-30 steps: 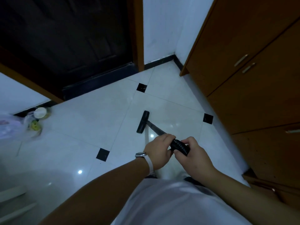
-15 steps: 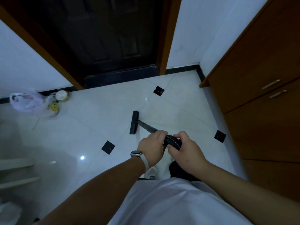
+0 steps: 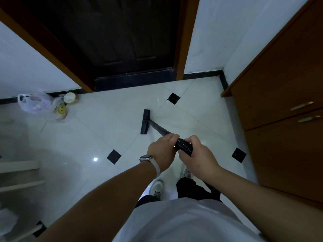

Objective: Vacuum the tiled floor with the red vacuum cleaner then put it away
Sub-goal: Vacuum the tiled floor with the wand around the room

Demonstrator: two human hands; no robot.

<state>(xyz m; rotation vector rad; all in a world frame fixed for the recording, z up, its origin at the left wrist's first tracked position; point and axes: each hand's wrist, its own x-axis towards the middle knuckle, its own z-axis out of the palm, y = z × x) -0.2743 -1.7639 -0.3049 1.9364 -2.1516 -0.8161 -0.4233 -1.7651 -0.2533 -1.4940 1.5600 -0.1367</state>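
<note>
Fingers (image 3: pixel 172 137) of left hand (image 3: pixel 161 151) curled round wand (image 3: pixel 158 127); right hand (image 3: pixel 197 155) wraps hose (image 3: pixel 183 147). Nozzle (image 3: pixel 145 121) flat on floor (image 3: pixel 104 130), short of door (image 3: pixel 113 41). Vacuum body not in view. Step: vacuuming. Next probably needs a sweep across to the tiles by the bag (image 3: pixel 38 105), nozzle kept flat.

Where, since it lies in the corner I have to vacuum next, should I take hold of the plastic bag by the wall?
Take the plastic bag by the handle loop at its left end, coming from above. The bag lies slumped on the tiled floor against the skirting, so its soft body offers no firm grip, while the loop stands open.
</note>
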